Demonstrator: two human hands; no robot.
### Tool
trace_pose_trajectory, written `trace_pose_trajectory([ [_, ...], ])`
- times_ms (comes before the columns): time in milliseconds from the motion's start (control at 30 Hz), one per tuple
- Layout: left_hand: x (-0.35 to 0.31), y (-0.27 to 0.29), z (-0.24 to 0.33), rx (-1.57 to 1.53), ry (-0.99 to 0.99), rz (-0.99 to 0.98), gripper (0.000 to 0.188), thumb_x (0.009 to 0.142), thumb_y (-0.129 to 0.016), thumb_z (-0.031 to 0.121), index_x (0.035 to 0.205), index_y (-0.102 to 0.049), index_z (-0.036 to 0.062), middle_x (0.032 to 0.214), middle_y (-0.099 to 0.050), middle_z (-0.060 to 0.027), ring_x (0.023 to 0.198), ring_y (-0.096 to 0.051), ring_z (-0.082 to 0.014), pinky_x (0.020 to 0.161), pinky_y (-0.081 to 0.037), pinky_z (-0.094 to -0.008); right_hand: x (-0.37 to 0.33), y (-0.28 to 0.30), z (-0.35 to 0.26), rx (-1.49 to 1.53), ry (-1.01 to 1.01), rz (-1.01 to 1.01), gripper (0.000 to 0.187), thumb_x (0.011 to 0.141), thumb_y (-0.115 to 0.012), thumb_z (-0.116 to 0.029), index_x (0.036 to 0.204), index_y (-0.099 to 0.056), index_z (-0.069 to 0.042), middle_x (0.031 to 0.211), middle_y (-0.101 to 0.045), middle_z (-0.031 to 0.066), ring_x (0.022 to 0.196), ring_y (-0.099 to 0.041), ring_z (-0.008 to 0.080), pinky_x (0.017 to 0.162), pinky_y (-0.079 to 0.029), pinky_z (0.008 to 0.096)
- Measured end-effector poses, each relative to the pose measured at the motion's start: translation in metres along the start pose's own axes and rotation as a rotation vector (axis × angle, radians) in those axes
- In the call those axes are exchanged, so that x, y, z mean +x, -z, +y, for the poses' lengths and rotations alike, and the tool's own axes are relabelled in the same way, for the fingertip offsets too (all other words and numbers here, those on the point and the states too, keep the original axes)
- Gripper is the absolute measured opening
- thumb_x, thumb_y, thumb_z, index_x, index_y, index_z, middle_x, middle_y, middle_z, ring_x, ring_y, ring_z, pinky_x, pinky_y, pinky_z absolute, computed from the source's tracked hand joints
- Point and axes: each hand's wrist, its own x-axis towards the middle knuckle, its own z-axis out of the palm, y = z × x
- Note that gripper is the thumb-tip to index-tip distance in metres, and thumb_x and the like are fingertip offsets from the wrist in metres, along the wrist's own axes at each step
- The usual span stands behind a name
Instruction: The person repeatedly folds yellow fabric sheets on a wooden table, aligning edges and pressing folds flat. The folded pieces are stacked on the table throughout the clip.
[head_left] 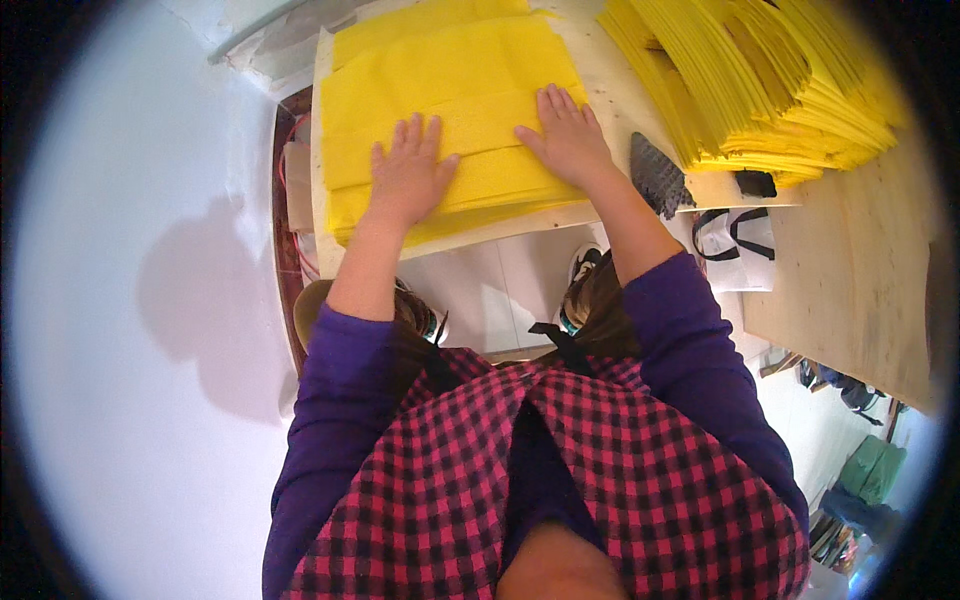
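A flat stack of yellow fabric pieces (460, 75) lies on the wooden table in front of me. My left hand (410, 172) rests palm down on the near left part of the stack, its fingers spread and pointing away from me. Farther to the right, my right hand (568, 138) also lies flat on the fabric near its right edge, thumb held apart from the fingers. Neither hand grips anything. The near edges of several layers show below the hands, slightly uneven.
Large folded piles of yellow fabric (760, 90) stand at the right of the table. A dark grey patterned cloth (658, 175) and a small black item (756, 184) lie by its near edge. A white bag with black handles (735, 245) is below. A white wall (150, 300) rises at left.
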Motion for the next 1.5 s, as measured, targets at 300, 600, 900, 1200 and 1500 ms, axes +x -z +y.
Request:
trace_pose_trajectory([
  [300, -0.007, 0.000, -0.047, 0.031, 0.188, -0.009, 0.068, 0.093, -0.036, 0.051, 0.145, -0.025, 0.0079, 0.151, -0.022, -0.0142, 0.140, -0.021, -0.0285, 0.111, -0.018, -0.0525, 0.000, 0.001, 0.001, 0.015, 0.011, -0.004, 0.078, 0.092, -0.033, -0.057, 0.146, -0.018, -0.003, 0.153, -0.018, 0.0123, 0.142, -0.013, 0.0223, 0.114, -0.012, 0.0422],
  [600, -0.008, 0.002, -0.041, 0.021, 0.226, -0.032, 0.070, 0.093, -0.037, 0.052, 0.146, -0.023, 0.0093, 0.153, -0.018, -0.0122, 0.142, -0.017, -0.0261, 0.112, -0.015, -0.0509, 0.009, 0.025, -0.053, 0.056, 0.147, 0.004, 0.074, 0.090, -0.041, -0.054, 0.136, -0.036, 0.004, 0.147, -0.029, 0.0199, 0.138, -0.025, 0.0296, 0.111, -0.021, 0.0444],
  [900, -0.009, -0.001, -0.044, 0.051, 0.197, -0.015, 0.069, 0.092, -0.038, 0.052, 0.146, -0.025, 0.0099, 0.152, -0.020, -0.0120, 0.141, -0.017, -0.0260, 0.112, -0.015, -0.0515, -0.001, -0.006, -0.116, 0.133, 0.245, -0.045, 0.079, 0.089, -0.040, -0.056, 0.142, -0.029, 0.001, 0.150, -0.024, 0.0168, 0.141, -0.020, 0.0268, 0.113, -0.015, 0.0423],
  [1200, -0.010, -0.006, -0.046, 0.028, 0.197, 0.024, 0.070, 0.092, -0.037, 0.053, 0.145, -0.025, 0.0093, 0.152, -0.020, -0.0127, 0.142, -0.016, -0.0266, 0.112, -0.014, -0.0517, -0.008, 0.008, -0.007, 0.047, -0.088, -0.066, 0.082, 0.090, -0.036, -0.059, 0.145, -0.019, -0.001, 0.153, -0.017, 0.0141, 0.142, -0.014, 0.0237, 0.115, -0.011, 0.0423],
  [1500, -0.006, 0.022, -0.024, 0.092, 0.164, 0.022, 0.067, 0.092, -0.039, 0.051, 0.144, -0.029, 0.0092, 0.151, -0.023, -0.0122, 0.141, -0.019, -0.0269, 0.112, -0.013, -0.0522, -0.010, 0.005, 0.001, 0.027, -0.117, -0.065, 0.082, 0.090, -0.033, -0.059, 0.146, -0.016, -0.003, 0.154, -0.014, 0.0121, 0.143, -0.012, 0.0223, 0.114, -0.010, 0.0452],
])
